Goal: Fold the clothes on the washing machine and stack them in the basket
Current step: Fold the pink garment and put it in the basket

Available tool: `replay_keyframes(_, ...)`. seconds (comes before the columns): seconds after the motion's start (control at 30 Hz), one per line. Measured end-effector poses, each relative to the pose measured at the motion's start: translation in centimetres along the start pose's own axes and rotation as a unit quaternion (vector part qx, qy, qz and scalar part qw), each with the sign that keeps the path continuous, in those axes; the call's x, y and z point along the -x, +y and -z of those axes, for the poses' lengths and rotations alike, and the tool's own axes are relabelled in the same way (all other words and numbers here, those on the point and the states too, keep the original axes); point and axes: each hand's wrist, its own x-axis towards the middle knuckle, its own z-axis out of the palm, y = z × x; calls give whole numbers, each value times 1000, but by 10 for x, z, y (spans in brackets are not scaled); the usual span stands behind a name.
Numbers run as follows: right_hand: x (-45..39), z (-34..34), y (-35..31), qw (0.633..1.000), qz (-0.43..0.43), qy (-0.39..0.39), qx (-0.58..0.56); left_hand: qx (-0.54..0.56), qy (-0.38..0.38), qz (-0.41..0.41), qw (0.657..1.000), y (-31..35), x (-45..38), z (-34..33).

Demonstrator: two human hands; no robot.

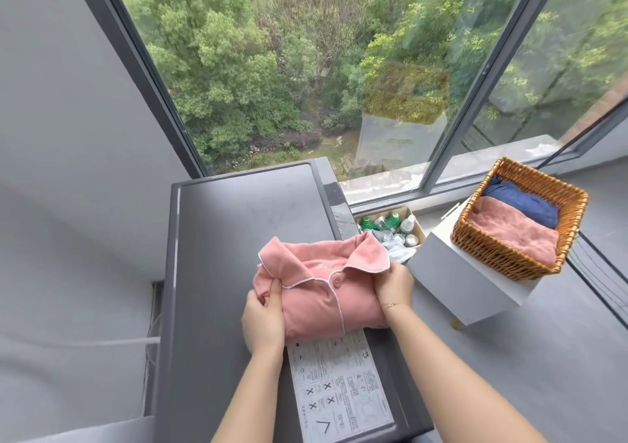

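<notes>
The person's forearms reach over the dark grey washing machine [238, 225], whose top carries a white instruction sticker [339, 388]. A folded pink collared shirt [323, 293] lies on it. The left hand [263, 317] grips its left edge, the right hand [394, 284] its right edge. To the right, a wicker basket [503, 255] on a white stand [458, 289] holds a folded pink cloth [520, 235] and a blue one [523, 201].

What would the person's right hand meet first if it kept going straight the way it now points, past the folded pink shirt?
The right hand points up and away, gripping the pink shirt by its collar. Straight on, it would probably meet the cardboard box of bottles beside the washing machine, though the box seems to sit lower, so depth is uncertain.
</notes>
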Motion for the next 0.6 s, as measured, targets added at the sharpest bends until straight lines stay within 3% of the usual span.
replay_keyframes(0.17, 17, 20, 13, 971, -7, 58, -230, 53, -28, 16, 998, -4, -7, 4)
replay_keyframes(0.23, 27, 29, 13, 953, 46, 67, -292, 84, -36, 42, 995, -5, -11, 6)
replay_keyframes(0.4, 16, 7, -9, 979, 143, -64, -128, 222, -99, 124, 962, 6, -5, 15)
replay_keyframes(0.5, 7, -5, -5, 986, 128, -31, -104, 230, -120, 133, 956, 8, -11, 19)
replay_keyframes(0.6, 4, -7, 0, 988, 125, -9, -95, 125, -68, 63, 988, 1, -13, 17)
